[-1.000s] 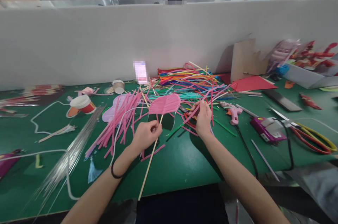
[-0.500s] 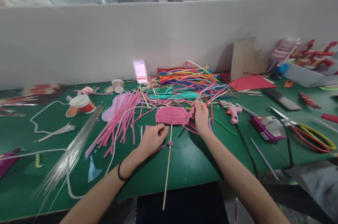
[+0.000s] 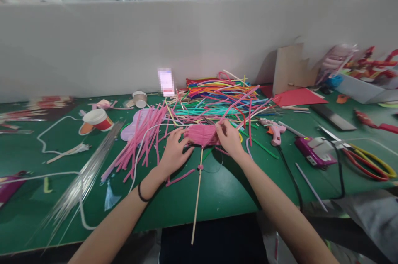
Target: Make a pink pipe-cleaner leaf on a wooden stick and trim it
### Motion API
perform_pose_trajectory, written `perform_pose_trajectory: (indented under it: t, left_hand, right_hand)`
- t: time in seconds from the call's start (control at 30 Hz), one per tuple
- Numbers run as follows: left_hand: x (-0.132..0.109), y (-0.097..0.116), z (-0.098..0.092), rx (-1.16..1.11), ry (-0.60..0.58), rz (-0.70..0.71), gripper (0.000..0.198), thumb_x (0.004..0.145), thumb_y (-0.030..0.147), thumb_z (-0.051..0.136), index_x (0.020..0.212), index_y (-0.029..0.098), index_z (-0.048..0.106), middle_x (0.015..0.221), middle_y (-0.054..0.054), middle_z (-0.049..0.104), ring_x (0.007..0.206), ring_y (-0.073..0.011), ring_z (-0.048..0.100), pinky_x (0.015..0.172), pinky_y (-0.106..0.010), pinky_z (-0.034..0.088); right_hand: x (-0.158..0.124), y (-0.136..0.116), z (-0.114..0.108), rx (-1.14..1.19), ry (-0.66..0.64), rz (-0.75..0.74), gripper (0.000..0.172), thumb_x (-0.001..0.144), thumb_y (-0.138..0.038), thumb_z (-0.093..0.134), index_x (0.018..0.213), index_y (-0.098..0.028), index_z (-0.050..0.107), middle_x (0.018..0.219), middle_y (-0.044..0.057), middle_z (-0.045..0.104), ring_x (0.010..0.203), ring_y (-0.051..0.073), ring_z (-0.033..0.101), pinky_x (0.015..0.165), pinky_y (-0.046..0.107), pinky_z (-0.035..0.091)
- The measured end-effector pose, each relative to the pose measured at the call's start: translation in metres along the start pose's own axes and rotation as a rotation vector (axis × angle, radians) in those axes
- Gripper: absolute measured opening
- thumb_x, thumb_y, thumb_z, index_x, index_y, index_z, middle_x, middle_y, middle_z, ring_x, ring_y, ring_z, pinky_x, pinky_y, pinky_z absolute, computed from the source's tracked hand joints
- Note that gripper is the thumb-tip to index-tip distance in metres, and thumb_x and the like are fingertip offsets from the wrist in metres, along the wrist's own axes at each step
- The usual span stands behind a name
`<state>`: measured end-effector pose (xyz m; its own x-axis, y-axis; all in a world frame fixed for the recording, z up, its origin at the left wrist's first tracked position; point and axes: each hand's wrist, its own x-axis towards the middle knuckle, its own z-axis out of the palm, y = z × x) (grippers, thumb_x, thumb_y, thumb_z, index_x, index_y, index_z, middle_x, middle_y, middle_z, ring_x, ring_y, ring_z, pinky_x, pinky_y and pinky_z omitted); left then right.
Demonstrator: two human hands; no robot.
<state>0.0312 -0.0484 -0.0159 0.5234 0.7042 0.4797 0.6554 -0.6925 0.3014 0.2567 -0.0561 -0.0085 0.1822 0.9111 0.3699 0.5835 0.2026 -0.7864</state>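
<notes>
green tabletop (image 3: 231, 206) runs along a pale grey partition (image 3: 124, 48), crowded with craft materials. the person's left hand (image 3: 175, 150) is loosely spread, its fingertips at the left edge of a pink fuzzy panel (image 3: 199, 134) and its thumb hanging apart below; whether it presses or merely touches, i cannot tell. the right hand (image 3: 231, 139) is narrowed to a pinch on a pink pipe cleaner (image 3: 242, 99) over the panel's right part, the long end slanting up and away.

half a second ago the left hand was half curled below the panel and the right worked just off its other edge; now both are at the panel, one on each side. i judge that this steadies it while the strand is laid against its face. the panel sits between the hands at the head of a thin wooden stick (image 3: 196, 206), which points back toward the person and carries a small pink knot (image 3: 200, 167).

farther out, loose pink pipe cleaners (image 3: 149, 135) fan to the left, beside bare metal wires (image 3: 96, 168) and a paper cup (image 3: 101, 121). a many-coloured heap (image 3: 217, 91) lies behind the panel; a pink glue gun (image 3: 276, 131) and scissors (image 3: 345, 145) rest to the right.
</notes>
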Motion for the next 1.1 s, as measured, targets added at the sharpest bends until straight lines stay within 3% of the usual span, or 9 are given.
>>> perform_pose_trajectory:
  t: [0.27,0.7,1.1]
  left_hand:
    - [-0.001,-0.001,0.000,-0.016,-0.051,0.040,0.011,0.086,0.031,0.060,0.087,0.024,0.068,0.126,-0.008,0.056,0.132,-0.0297,0.036,0.108,-0.053,0.032]
    - [-0.002,-0.002,0.004,0.010,-0.045,0.061,0.016,0.088,0.024,0.056,0.087,0.024,0.071,0.123,-0.007,0.058,0.129,-0.0288,0.037,0.108,-0.052,0.034]
    - [-0.003,-0.003,0.008,0.001,-0.051,0.085,0.014,0.088,0.026,0.058,0.089,0.023,0.072,0.125,-0.007,0.058,0.130,-0.0294,0.037,0.109,-0.051,0.034]
  right_hand:
    - [0.004,0.009,-0.005,0.081,-0.137,0.038,0.017,0.085,-0.040,0.050,0.086,-0.024,0.049,0.063,-0.002,0.063,0.051,0.018,0.058,0.050,0.027,0.040]
    - [0.008,0.007,-0.013,-0.128,0.047,0.069,0.010,0.081,-0.030,0.053,0.079,-0.021,0.050,0.068,0.003,0.068,0.065,0.020,0.066,0.062,0.029,0.043]
    - [0.004,0.001,-0.013,-0.145,0.104,-0.015,0.007,0.079,-0.028,0.054,0.078,-0.021,0.053,0.062,0.000,0.065,0.058,0.017,0.061,0.059,0.027,0.041]
